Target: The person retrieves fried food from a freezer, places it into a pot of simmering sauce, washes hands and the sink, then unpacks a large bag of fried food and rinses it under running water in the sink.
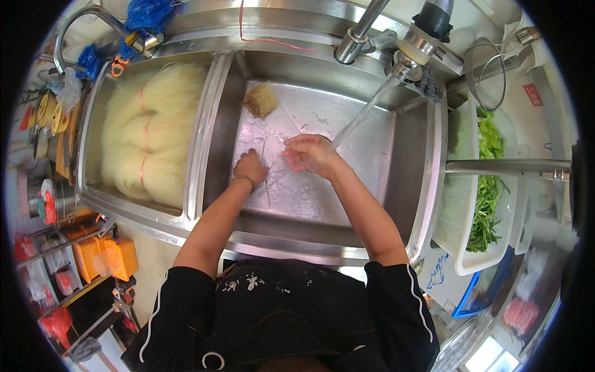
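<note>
Water runs from the tap (405,69) into a stainless steel sink basin (325,195), close by my right hand (309,156). That hand hovers over the basin floor, its fingers apart and slightly curled, with nothing seen in it. My left hand (251,168), with a bracelet at the wrist, is low in the basin's left part. Its fingers are bent and partly hidden; thin strands show beside it, and whether it holds them I cannot tell. A tan and brown scrubbing pad (261,100) lies in the far left corner of the basin.
Bundles of pale noodles (148,139) tied with pink bands soak in the left basin (197,139). To the right, green leafy vegetables (488,186) fill a white plastic basket (460,253). A wire strainer (485,74) hangs at the back right. A second faucet (88,11) arches over the back left.
</note>
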### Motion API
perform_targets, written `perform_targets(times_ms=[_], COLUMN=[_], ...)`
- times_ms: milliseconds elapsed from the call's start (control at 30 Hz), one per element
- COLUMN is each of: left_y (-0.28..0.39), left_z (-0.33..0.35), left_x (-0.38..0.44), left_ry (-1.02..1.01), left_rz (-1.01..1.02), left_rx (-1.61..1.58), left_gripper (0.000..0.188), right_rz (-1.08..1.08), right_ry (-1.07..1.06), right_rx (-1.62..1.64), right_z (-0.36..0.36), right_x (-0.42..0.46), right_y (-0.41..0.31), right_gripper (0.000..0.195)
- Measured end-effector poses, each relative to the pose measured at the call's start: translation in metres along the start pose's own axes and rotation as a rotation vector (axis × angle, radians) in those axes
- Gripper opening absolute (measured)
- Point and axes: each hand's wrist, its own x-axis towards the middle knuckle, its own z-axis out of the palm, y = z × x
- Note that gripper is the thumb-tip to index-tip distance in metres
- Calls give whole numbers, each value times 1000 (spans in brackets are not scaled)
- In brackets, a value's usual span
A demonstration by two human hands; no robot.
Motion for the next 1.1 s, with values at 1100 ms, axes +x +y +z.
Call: perform_targets(times_ms=[1100], left_y=[-17], left_z=[-61], left_x=[25], left_ry=[-230], left_rz=[36], left_rx=[-1057], left_gripper=[8], right_rz=[-335], right_ry=[71], right_rx=[-1175], right_z=[3], right_x=[27], right_y=[85], right_gripper=[18])
